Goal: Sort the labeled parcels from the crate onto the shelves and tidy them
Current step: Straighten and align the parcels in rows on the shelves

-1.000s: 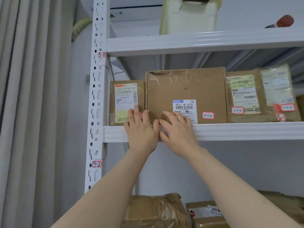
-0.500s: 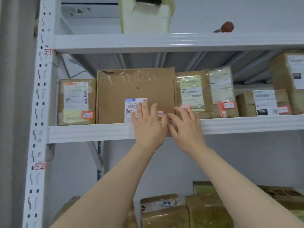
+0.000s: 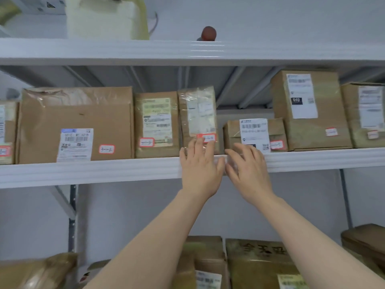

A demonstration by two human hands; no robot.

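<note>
White middle shelf [image 3: 104, 172], parcels in a row. Your left hand [image 3: 200, 170] is flat, fingers straight on the taped parcel [image 3: 198, 113]; your right hand [image 3: 248, 172] is spread loose before the low parcel [image 3: 254, 133]. Blur hides contact, and the tags are unreadable.

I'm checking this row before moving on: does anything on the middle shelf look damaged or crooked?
The large box at the left has crumpled, peeling tape along its top edge and a small scuff on its face. The plastic-wrapped parcel seems to lean slightly, though the wide lens may exaggerate that. Nothing is spilled.
</note>
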